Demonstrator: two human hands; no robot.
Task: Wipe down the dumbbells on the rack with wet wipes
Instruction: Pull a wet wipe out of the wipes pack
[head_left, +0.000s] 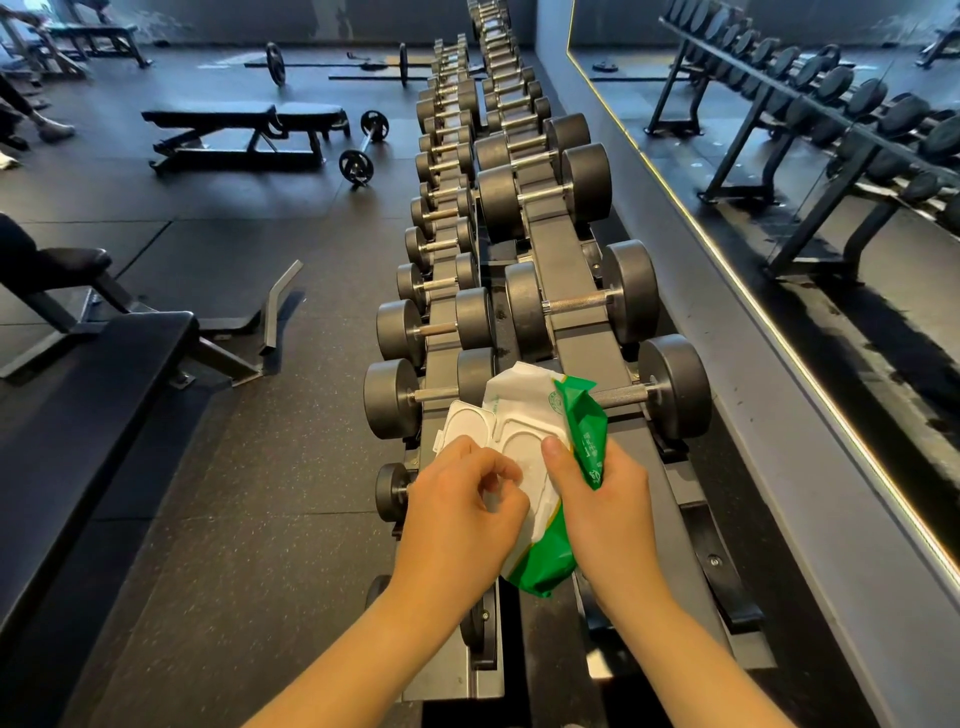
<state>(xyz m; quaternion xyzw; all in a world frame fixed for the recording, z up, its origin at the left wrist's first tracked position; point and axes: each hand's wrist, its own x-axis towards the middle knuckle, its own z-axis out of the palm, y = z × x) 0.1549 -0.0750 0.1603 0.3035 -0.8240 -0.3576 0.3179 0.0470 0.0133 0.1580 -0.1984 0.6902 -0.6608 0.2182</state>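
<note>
Head view showed a bench (104, 374) on the floor at left, beside the rack (553, 234), whose two rows of dumbbells (392, 400) ran from the near end to the far end. Over the near end, the left hand (462, 501) curled its fingers at the opening of the pack (530, 410), beside the opened lid (467, 423), and pinched there; whether a wipe was already between the fingertips could not be told. The right hand (605, 493) gripped the pack from its right side, thumb on the white face and fingers round the green edge, holding it in the air just above the nearest dumbbell of the right row. A mirror (779, 156) lined the wall at right. No wipe lay loose or touched any dumbbell, so the task seemed barely begun: a wipe was yet to be drawn out, and every dumbbell on the rack appeared left to wipe.
</note>
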